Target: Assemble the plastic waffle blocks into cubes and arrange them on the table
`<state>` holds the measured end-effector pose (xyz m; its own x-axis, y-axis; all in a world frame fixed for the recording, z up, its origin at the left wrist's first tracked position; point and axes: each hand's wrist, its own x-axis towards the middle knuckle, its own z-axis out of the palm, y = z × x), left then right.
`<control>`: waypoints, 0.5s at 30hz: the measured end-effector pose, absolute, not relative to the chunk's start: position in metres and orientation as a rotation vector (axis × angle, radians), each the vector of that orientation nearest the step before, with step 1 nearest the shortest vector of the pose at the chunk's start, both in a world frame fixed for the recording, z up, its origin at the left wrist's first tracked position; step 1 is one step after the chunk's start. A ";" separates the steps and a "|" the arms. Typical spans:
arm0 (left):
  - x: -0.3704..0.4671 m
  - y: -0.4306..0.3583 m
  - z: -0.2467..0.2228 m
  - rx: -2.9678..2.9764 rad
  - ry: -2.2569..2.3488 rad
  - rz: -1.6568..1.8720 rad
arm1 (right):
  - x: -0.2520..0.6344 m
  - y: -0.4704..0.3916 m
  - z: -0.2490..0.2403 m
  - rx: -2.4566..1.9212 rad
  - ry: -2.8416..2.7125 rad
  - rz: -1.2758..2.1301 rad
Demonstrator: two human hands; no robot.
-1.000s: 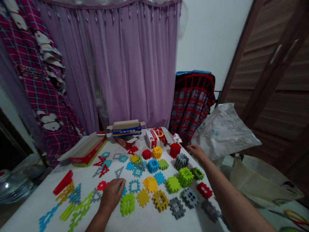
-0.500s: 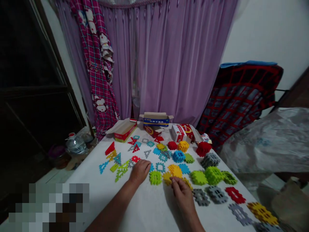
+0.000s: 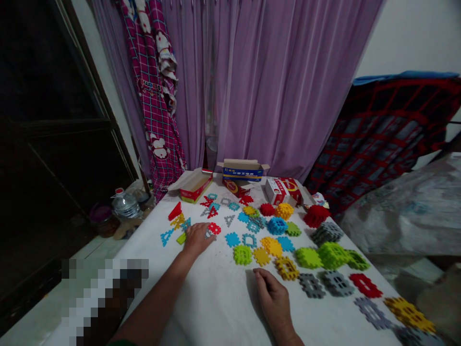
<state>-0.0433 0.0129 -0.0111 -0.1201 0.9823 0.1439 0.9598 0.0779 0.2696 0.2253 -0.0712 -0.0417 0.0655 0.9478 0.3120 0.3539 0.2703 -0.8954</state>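
Observation:
My left hand point(image 3: 197, 239) reaches over the left-hand group of pieces with its fingers extended. Beside its fingertips lie a red round toothed plastic piece point(image 3: 214, 228) and a grey one, partly covered. A small green piece point(image 3: 181, 238) shows at its left edge; the hand hides other pieces there. My right hand point(image 3: 272, 294) rests low over the white cloth with its fingers curled in, and nothing shows in it. Nearest to it are a dark yellow square frame piece point(image 3: 287, 268) and a yellow toothed piece point(image 3: 261, 256).
Stacked green pieces point(image 3: 332, 255), grey pieces point(image 3: 336, 283) and red pieces point(image 3: 316, 216) stand on the right. At the back are an open red box point(image 3: 196, 190), a blue box point(image 3: 243, 174) and a red-and-white box point(image 3: 277, 192). A water bottle point(image 3: 126, 205) stands off the table's left side.
My left hand has moved left, from beside the blue pieces to the red and grey ones. The right hand has drawn back from the yellow pieces. The view has shifted slightly.

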 end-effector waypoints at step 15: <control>-0.007 0.038 0.020 2.038 2.268 0.102 | 0.223 -0.067 -0.036 -1.284 -1.492 0.756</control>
